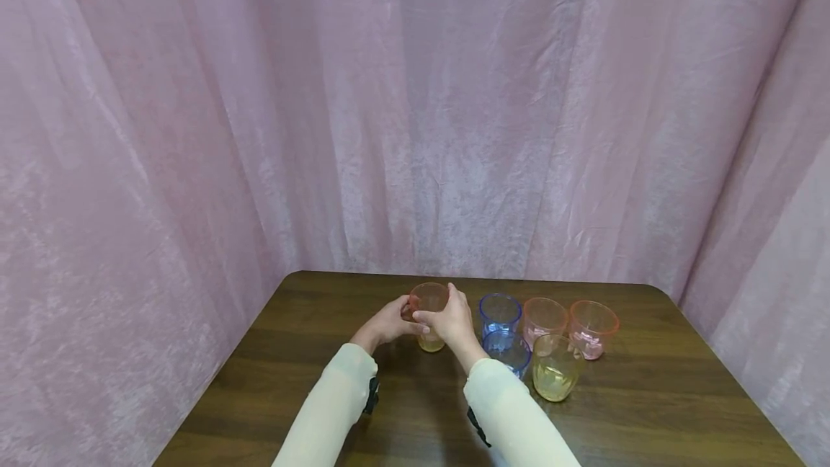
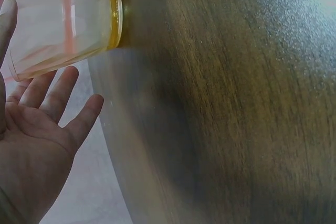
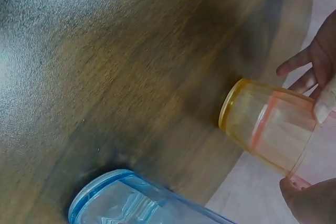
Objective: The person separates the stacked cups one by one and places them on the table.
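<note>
An orange tumbler nested in a yellow one [image 1: 429,317] stands on the dark wooden table [image 1: 648,395], left of the other cups. My right hand [image 1: 452,319] grips this stack from the right; in the right wrist view its thumb [image 3: 326,100] presses the wall of the stack [image 3: 268,124]. My left hand [image 1: 392,323] is at the stack's left side. In the left wrist view it shows an open palm [image 2: 37,129] with straight fingers beside the stack [image 2: 63,19], one fingertip at its wall.
Right of the stack stand two blue cups [image 1: 500,312] [image 1: 508,350], a pink cup [image 1: 543,317], an orange-rimmed cup [image 1: 592,326] and a yellow cup [image 1: 555,367]. Pink curtains [image 1: 415,128] close in the table's back and sides.
</note>
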Motion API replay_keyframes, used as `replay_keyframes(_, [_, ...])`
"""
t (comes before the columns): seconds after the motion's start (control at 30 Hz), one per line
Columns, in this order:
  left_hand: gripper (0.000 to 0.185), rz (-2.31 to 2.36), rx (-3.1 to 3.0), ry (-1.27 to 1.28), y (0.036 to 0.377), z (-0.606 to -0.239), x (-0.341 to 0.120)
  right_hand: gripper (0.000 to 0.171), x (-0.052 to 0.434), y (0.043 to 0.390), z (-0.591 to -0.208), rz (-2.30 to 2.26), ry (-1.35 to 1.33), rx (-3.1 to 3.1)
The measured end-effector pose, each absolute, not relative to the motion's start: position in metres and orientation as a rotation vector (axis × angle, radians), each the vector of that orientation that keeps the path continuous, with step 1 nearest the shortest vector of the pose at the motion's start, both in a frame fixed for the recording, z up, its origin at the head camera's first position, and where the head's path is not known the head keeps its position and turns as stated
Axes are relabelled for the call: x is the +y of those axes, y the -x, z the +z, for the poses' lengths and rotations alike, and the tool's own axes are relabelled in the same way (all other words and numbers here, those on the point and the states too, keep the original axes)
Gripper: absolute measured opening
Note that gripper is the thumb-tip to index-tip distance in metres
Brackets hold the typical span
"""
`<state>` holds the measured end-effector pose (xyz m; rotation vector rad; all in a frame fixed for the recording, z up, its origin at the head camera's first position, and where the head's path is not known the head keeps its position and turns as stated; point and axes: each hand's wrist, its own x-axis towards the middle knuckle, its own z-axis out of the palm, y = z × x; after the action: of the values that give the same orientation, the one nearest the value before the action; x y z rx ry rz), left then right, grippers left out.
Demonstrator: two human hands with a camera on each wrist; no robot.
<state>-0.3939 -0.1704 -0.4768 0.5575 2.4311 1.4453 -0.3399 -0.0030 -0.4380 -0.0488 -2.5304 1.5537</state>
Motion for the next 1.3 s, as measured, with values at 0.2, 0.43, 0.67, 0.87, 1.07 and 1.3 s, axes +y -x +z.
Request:
replay_keyframes(0.2, [0.071, 1.456, 2.414, -0.587, 0.392, -0.474, -0.171, 0.099, -0.003, 0.342, -0.441, 1.495, 0.058, -2.584])
replay_keyframes(0.43, [0.068, 1.445, 2.418, -0.598, 0.391, -0.473, -0.171, 0.095, -0.001, 0.342, -0.439, 1.504, 0.087, -2.574])
replay_keyframes(0.67, [0.062, 1.451, 2.415, -0.625, 0.391, -0.472, -0.169, 0.095, 0.005, 0.346, -0.436, 1.605, 0.115, -2.562])
replay_keyframes(0.87, [0.062, 1.433, 2.439, -0.602, 0.391, -0.474, -0.169, 0.093, 0.005, 0.347, -0.432, 1.588, 0.071, -2.543])
replay_keyframes(1.07, [0.071, 1.42, 2.459, -0.562, 0.392, -0.475, -0.17, 0.09, 0.005, 0.344, -0.421, 1.557, 0.014, -2.517])
replay_keyframes(1.3, [0.081, 1.409, 2.453, -0.536, 0.393, -0.475, -0.171, 0.091, 0.009, 0.342, -0.408, 1.59, -0.037, -2.503])
